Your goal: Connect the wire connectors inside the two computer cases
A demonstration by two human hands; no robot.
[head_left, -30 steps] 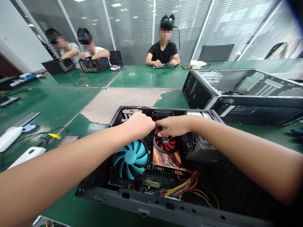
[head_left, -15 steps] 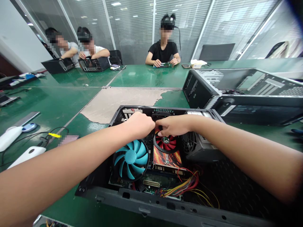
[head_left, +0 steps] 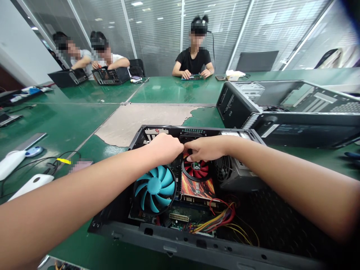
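An opened black computer case (head_left: 180, 247) lies on the table in front of me. Both my hands reach into it and meet at the far end of the graphics card (head_left: 197, 186), which has a red fan. My left hand (head_left: 166, 149) is closed; its fingertips and whatever they pinch are hidden. Beside it, my right hand (head_left: 206, 148) has bent fingers pressed together over the card, and what they grip cannot be made out. Left of the card sits a CPU cooler with a turquoise fan (head_left: 154, 185). The power supply (head_left: 239, 174) is at the right.
Loose coloured cables (head_left: 219, 219) lie inside the case near its front wall. Another opened case (head_left: 239, 105) stands beyond to the right. White devices (head_left: 33, 185) and cords lie at the left. Several people (head_left: 194, 56) sit across the green table (head_left: 92, 112).
The view has shifted very slightly. My two hands keep the same closed pose above the graphics card.
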